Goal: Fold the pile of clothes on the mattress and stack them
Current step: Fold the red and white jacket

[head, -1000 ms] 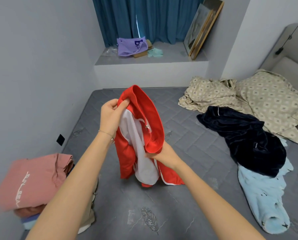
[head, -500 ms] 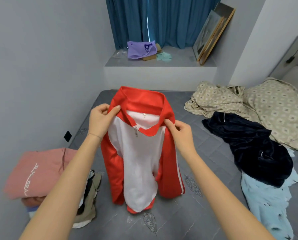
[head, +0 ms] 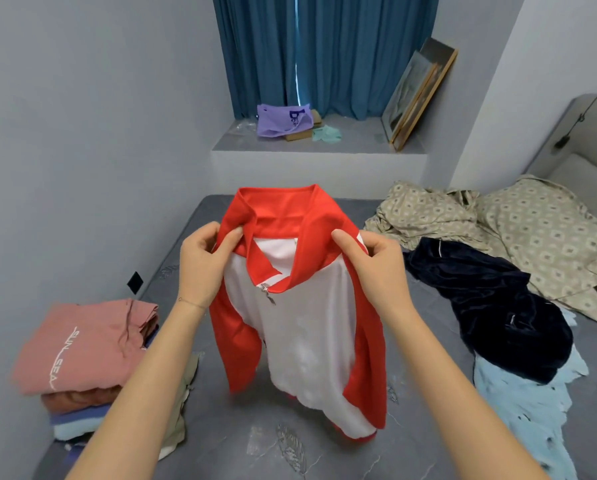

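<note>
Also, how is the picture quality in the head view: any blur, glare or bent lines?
Head view, light: soft and even, faint shadows, one bright slit between the blue curtains. Head view, lens: the wide angle bows the walls. Head view, focus: the red and white jacket, left hand and right hand look sharp; the pink folded top at the left edge is smeared.

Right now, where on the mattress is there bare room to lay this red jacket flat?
Bare mattress lies below the held red jacket, between the folded stack at left and the navy garment and light blue garment at right. The right side is crowded.
</note>
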### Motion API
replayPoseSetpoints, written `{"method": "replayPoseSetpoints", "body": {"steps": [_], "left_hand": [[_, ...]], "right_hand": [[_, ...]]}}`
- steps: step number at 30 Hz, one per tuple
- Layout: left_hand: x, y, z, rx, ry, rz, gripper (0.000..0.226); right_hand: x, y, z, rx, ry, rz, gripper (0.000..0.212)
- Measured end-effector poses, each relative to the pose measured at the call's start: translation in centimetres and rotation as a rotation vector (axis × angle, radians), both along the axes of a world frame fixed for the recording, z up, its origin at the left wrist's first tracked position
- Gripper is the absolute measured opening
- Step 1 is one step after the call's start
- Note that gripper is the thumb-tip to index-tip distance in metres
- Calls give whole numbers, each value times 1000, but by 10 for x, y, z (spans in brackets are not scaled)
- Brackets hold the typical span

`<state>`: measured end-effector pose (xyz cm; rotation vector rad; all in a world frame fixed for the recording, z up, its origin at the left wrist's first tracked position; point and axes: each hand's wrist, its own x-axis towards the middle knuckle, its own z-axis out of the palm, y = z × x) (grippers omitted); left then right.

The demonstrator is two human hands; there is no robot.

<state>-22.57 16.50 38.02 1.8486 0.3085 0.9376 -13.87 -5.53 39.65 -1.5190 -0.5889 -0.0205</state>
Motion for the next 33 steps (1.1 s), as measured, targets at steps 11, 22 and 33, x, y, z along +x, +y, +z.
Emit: {"method": "replayPoseSetpoints", "body": {"steps": [11, 22, 33], "left_hand": [[-6, -39, 85, -377, -162, -276, 24], [103, 16, -144, -85, 707, 20, 42], [162, 79, -355, -244, 827, -37, 59]], "right_hand": [[2, -65, 72, 140, -42, 13, 56], [106, -19, -151, -659, 43, -285, 59], [152, 38, -347, -1022, 143, -392, 27]]}}
